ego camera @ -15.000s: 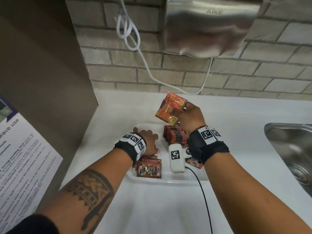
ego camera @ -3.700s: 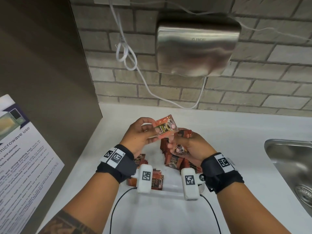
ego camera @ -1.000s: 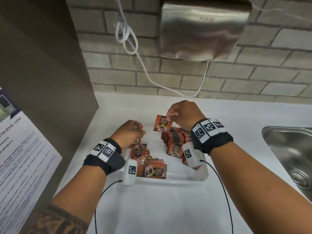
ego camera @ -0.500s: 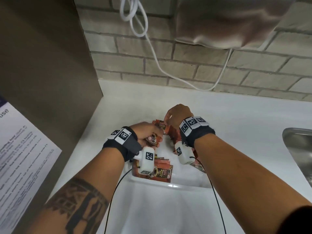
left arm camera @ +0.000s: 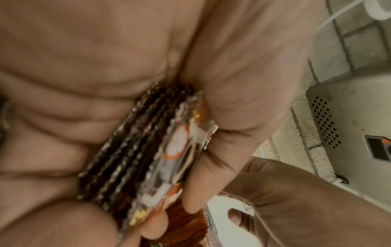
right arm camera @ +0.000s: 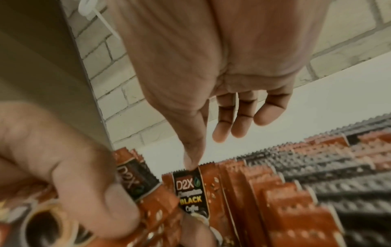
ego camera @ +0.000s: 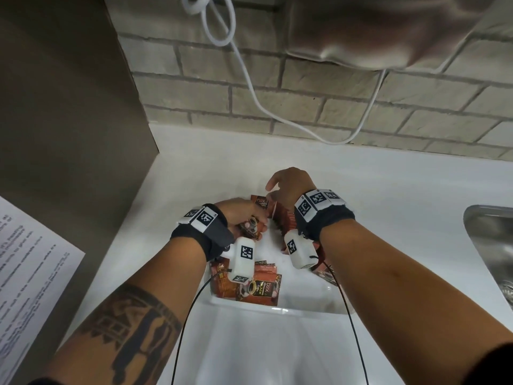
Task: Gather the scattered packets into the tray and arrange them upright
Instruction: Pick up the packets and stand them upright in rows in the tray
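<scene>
Fingers (left arm camera: 203,183) of my left hand (ego camera: 238,215) are curled tight around a small stack of packets (left arm camera: 137,158), with my thumb pressing on the top one. My right hand (ego camera: 288,187) is just beside it, a bit farther away. Its pointer finger and thumb pinch the top edge of one packet (right arm camera: 191,188) that says D2X BLACK, and my other right fingers (right arm camera: 237,120) hang loose and spread. That packet stands at the left end of a row of upright packets (right arm camera: 296,183) that fills the right side of the white tray (ego camera: 277,311). Some loose packets (ego camera: 258,287) lie flat in the near left part of the tray, under my left wrist. All the packets I can see are in the tray or in my hands. The tray sits on a white tabletop (ego camera: 388,195). A metal sink (ego camera: 491,245) is at the far right, and a brick wall (ego camera: 305,101) stands behind with a white cord (ego camera: 249,79) hanging down it.
</scene>
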